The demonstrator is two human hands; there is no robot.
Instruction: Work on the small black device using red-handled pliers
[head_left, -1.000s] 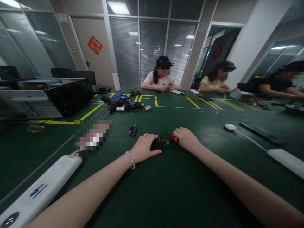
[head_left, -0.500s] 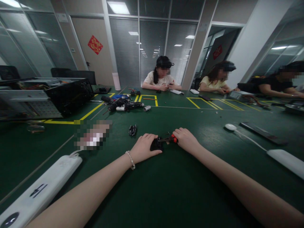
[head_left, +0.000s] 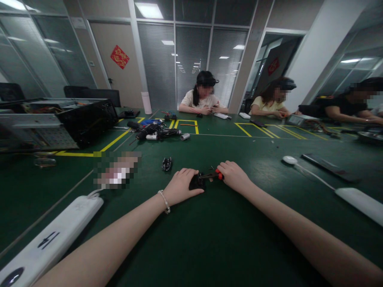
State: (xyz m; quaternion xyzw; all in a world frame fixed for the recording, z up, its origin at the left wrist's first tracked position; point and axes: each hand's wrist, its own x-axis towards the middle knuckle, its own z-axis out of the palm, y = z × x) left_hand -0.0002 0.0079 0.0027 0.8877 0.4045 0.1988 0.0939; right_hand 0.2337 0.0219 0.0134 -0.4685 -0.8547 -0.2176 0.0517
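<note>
My left hand (head_left: pixel 181 185) grips a small black part (head_left: pixel 196 182) down on the green table, thumb on the near side and fingers over the far side. What kind of part it is I cannot make out. My right hand (head_left: pixel 235 175) is closed around the red handles of a pair of long-nose pliers (head_left: pixel 212 174). The pliers point left, and their jaws meet the black part. A small thin scrap lies just under the pliers. Beyond my left hand rests another small black piece with shiny bits (head_left: pixel 167 164), touched by neither hand.
A white power bank-like bar (head_left: pixel 54 239) lies by my left forearm; a similar bar (head_left: pixel 359 201) with a cable lies right. Farther off are a heap of black cables and tools (head_left: pixel 152 129) and an open computer case (head_left: pixel 86 123). Several people sit across the table (head_left: pixel 239 247).
Both hands, the pliers and the black part look almost the same as before. Only a very slight shift of the view shows.
</note>
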